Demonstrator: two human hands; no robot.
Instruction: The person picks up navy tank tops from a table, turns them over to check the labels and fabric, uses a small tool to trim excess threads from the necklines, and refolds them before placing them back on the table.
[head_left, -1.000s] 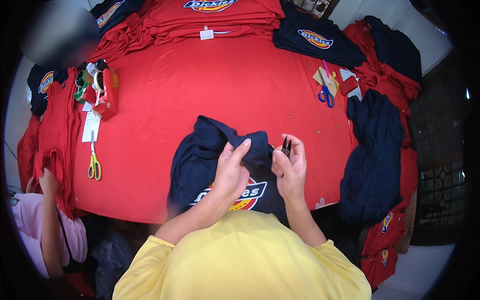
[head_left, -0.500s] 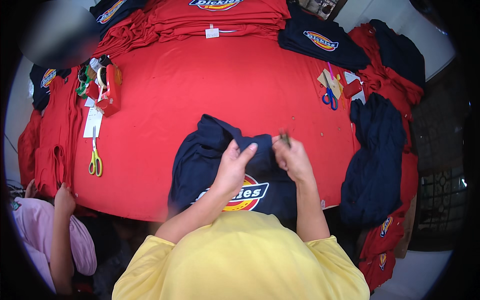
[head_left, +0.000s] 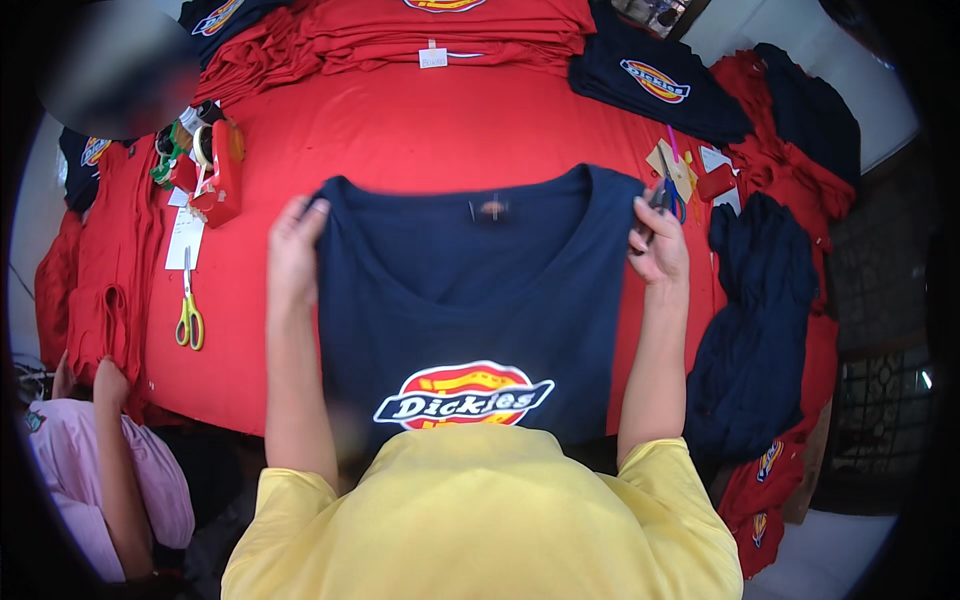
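Plainly, my left hand [head_left: 295, 245] pinched one shoulder of the navy shirt [head_left: 470, 300] and my right hand [head_left: 658, 245] gripped the other, fingers closed on cloth, with a small dark tool, too blurred to name, caught in the right. The shirt hung spread before me over the near edge of the red table [head_left: 400, 130]. I judged the tool might snag the fabric, or a loose pinch let one shoulder slip crooked. Scissors [head_left: 188, 310] lay far left.
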